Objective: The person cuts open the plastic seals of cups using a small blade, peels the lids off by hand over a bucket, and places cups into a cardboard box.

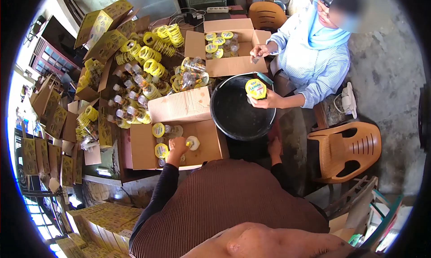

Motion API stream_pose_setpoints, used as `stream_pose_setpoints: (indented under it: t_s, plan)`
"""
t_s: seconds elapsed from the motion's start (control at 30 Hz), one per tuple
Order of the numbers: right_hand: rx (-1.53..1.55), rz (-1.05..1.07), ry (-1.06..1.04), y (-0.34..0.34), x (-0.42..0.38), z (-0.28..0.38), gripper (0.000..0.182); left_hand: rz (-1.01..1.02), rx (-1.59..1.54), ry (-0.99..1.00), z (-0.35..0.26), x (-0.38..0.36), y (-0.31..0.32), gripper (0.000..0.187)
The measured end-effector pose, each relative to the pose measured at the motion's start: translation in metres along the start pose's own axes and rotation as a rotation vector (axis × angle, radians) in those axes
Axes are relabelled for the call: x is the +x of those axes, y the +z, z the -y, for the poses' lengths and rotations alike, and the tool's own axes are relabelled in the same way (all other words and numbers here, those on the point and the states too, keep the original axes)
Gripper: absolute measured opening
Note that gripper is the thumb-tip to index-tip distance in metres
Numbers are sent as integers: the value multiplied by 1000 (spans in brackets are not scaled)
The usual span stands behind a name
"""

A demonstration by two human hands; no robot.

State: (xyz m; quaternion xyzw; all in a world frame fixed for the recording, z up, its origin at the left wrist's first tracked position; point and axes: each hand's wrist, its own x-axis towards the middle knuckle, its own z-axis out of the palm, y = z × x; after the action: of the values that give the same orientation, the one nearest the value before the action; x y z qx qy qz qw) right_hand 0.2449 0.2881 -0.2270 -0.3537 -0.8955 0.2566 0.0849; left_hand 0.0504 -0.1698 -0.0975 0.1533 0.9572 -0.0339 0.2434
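Note:
My left hand (pixel 178 146) is inside the open cardboard box (pixel 208 146) in front of me, its fingers closed at a bottle with a pale round end (pixel 193 143). Beside it in the same box are bottles with round yellow labels (pixel 158 129), one above the hand and another (pixel 161 150) to its left. My right hand (pixel 274 146) hangs low by the right side of the black bucket (pixel 242 107); its fingers are partly hidden, and whether it holds anything is unclear.
Across the bucket, a co-worker (pixel 314 56) holds a yellow-labelled container (pixel 256 89). A second box (pixel 229 68) holds more. Yellow rings (pixel 155 68) and bottles pile up at left. An orange chair (pixel 350 152) stands at right.

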Motion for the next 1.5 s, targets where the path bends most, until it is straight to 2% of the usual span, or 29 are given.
stream_pose_setpoints:
  t_s: [0.07, 0.13, 0.17, 0.27, 0.37, 0.43, 0.47, 0.57, 0.6, 0.63, 0.67, 0.7, 0.73, 0.77, 0.8, 0.93, 0.97, 1.0, 1.07, 1.17, 1.2, 1.27, 1.3, 1.33, 1.43, 1.5]
  plan:
    - [14, -19, 23, -5, -2, 6, 21, 25, 4, 19, -16, -3, 5, 38]
    - [12, -55, -30, -8, 0, 7, 18, 5, -59, 26, -32, -6, 13, 32]
    - [13, -61, -28, -9, 3, 7, 18, 113, 26, -9, -39, -4, 11, 41]
    - [66, -180, -51, -24, 4, 4, 18, 149, 61, 44, -44, 0, 19, 49]
    - [88, -198, 64, -54, 11, 15, 25, 189, 119, 85, -51, 4, 18, 55]
    - [289, -315, 23, -80, 8, 28, 15, 207, 116, 83, -49, 13, 32, 58]
    - [290, -321, 21, -92, 8, 38, 15, 225, 113, 78, -47, 19, 40, 62]
    - [404, -429, -99, -130, 0, 83, 10, 201, 43, 70, -46, 16, 39, 71]
    - [412, -467, -211, -142, -2, 99, 11, 200, 46, 74, -42, 14, 40, 71]
    - [420, -504, -321, -150, -5, 113, 12, 173, -53, 85, -34, 13, 41, 72]
    - [423, -512, -318, -155, -6, 125, 12, 142, -152, 96, -28, 14, 40, 73]
    - [406, -488, -416, -159, -6, 136, 12, 136, -144, 100, -24, 14, 37, 73]
    - [387, -464, -511, -160, -7, 147, 12, 79, -340, 106, -21, 12, 34, 73]
    - [389, -471, -507, -160, -9, 157, 12, 24, -537, 113, -19, 11, 31, 72]
    - [386, -407, -558, -160, -10, 169, 12, 20, -534, 117, -19, 12, 23, 72]
    - [424, -254, -677, -152, -13, 209, 12, -306, -1090, 382, -38, -14, -45, 71]
    - [451, -229, -704, -148, -12, 217, 12, -122, -1427, 353, -47, -22, -70, 68]
    - [452, -211, -710, -146, -12, 223, 12, -216, -1390, 339, -58, -31, -89, 66]
    - [481, -191, -773, -148, -12, 237, 13, -220, -1475, 409, -70, -36, -105, 65]
    - [519, -177, -788, -159, -13, 253, 15, -199, -1699, 689, -93, -36, -114, 74]
    - [554, -180, -786, -164, -13, 259, 16, -136, -1821, 703, -100, -35, -111, 80]
    - [609, -175, -740, -178, -18, 271, 18, -4, -1953, 874, -113, -19, -106, 85]
    - [668, -163, -683, -184, -22, 274, 20, 223, -2170, 940, -118, -10, -100, 88]
    - [663, -166, -682, -189, -23, 276, 20, 95, -2025, 747, -135, -31, -123, 92]
    - [703, -157, -662, -201, -28, 276, 24, -259, -1574, 866, -167, -25, -131, 74]
    - [512, -193, -773, -207, -28, 273, 24, -276, -1474, 866, -178, -18, -123, 72]
